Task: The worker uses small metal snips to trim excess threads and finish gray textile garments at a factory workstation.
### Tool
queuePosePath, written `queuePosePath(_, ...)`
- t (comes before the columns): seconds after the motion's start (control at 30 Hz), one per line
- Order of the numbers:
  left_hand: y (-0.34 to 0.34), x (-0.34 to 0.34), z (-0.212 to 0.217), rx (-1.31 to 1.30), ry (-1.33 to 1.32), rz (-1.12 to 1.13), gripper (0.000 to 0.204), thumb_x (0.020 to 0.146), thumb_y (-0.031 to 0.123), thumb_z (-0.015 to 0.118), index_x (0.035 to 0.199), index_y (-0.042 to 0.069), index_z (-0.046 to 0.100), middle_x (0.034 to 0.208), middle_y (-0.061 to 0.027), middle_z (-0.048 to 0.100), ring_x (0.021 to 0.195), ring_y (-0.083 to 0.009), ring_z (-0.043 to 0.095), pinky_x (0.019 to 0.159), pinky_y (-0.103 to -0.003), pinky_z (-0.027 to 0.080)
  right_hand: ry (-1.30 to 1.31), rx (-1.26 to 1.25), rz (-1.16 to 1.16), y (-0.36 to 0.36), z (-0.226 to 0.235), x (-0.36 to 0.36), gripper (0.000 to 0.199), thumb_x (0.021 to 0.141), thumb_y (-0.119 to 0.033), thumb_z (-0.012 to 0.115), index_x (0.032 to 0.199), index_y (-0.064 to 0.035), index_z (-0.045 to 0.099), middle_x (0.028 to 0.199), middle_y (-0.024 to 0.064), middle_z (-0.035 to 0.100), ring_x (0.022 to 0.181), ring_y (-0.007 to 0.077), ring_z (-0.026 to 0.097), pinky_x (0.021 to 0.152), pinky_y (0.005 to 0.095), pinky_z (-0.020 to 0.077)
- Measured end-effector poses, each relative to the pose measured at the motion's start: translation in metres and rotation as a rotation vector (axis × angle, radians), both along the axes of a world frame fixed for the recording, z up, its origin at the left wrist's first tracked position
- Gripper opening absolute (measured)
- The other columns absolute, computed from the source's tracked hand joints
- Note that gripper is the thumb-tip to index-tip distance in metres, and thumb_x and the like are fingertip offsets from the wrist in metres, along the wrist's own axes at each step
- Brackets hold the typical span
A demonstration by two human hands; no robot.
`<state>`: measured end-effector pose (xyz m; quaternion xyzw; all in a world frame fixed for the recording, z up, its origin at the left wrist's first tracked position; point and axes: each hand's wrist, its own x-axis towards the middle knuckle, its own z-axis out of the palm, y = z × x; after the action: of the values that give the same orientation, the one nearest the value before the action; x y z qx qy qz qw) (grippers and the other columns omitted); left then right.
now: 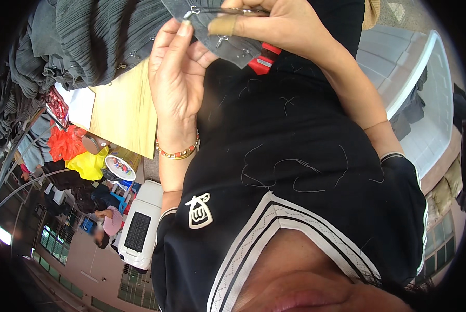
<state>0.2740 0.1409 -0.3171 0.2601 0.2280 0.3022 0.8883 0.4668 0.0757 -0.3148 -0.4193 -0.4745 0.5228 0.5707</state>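
Note:
At the top of the head view, my left hand (178, 73) pinches the edge of a grey fabric piece (238, 52) between thumb and fingers. A small metal fitting sits beside that thumb tip. My right hand (285, 26) has tan tape wrapped round its thumb and is closed on a slim metal tool (233, 10), whose far end meets the fitting; its exact kind I cannot make out. Other small metal fittings (221, 40) dot the fabric. A red object (263, 61) with a grey stripe shows under the fabric's right edge, mostly hidden.
Ribbed dark grey garments (72, 41) are heaped at the left, beside a wooden tabletop (124, 109). Red (67, 141) and yellow plastic bags (90, 164) and a round tub (121, 165) stand near it. A translucent bin (435, 104) holds grey cloth at the right. Another person (112, 221) is farther off.

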Motion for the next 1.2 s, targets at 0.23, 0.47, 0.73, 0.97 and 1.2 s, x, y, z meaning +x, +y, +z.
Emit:
queuePosePath(0.23, -0.017, 0.004, 0.009, 0.089, 0.32, -0.006, 0.026, 0.099, 0.015, 0.061, 0.122, 0.005, 0.056, 0.112, -0.0056, 0.067, 0.099, -0.0133, 0.066, 0.086, -0.03, 0.055, 0.243, -0.209, -0.102, 0.012, -0.01, -0.008, 0.015, 0.092, -0.01, 0.072, 0.089, 0.0049, 0.07, 0.077, 0.0005, 0.068, 0.068, 0.0039, 0.058, 0.059, 0.0214, 0.0461)
queuePosePath(0.47, -0.019, 0.003, 0.005, 0.127, 0.379, -0.015, 0.023, 0.095, 0.006, 0.065, 0.117, 0.002, 0.06, 0.102, -0.0061, 0.068, 0.093, -0.0135, 0.066, 0.084, -0.033, 0.055, 0.238, -0.162, -0.165, 0.014, -0.02, -0.006, 0.014, 0.093, -0.009, 0.07, 0.09, 0.0053, 0.07, 0.079, 0.0016, 0.068, 0.071, 0.0048, 0.06, 0.062, 0.0208, 0.0473)
queuePosePath(0.73, -0.019, 0.007, 0.016, 0.163, 0.407, -0.002, 0.022, 0.091, 0.004, 0.071, 0.112, 0.006, 0.062, 0.09, 0.0012, 0.067, 0.079, -0.0043, 0.063, 0.072, -0.018, 0.051, 0.176, -0.221, -0.141, 0.005, -0.016, 0.004, 0.012, 0.093, -0.009, 0.071, 0.092, 0.0031, 0.071, 0.079, -0.001, 0.067, 0.069, 0.0017, 0.056, 0.057, 0.0186, 0.0423)
queuePosePath(0.97, -0.015, 0.008, 0.021, 0.161, 0.26, 0.059, 0.023, 0.095, 0.004, 0.064, 0.117, 0.002, 0.058, 0.102, -0.01, 0.07, 0.092, -0.018, 0.07, 0.08, -0.04, 0.062, 0.118, -0.156, -0.269, -0.013, 0.005, 0.008, 0.012, 0.092, -0.007, 0.071, 0.1, 0.0011, 0.069, 0.079, -0.0059, 0.061, 0.066, -0.0013, 0.049, 0.057, 0.0161, 0.0377)
queuePosePath(1.2, -0.014, 0.014, 0.027, 0.165, 0.169, 0.168, 0.036, 0.094, -0.001, 0.064, 0.124, 0.004, 0.046, 0.1, -0.0122, 0.07, 0.089, -0.0174, 0.069, 0.077, -0.039, 0.062, 0.028, -0.105, -0.205, -0.039, 0.022, 0.013, 0.019, 0.08, -0.002, 0.082, 0.092, -0.0009, 0.068, 0.077, -0.0035, 0.062, 0.065, -0.0003, 0.05, 0.057, 0.0178, 0.0365)
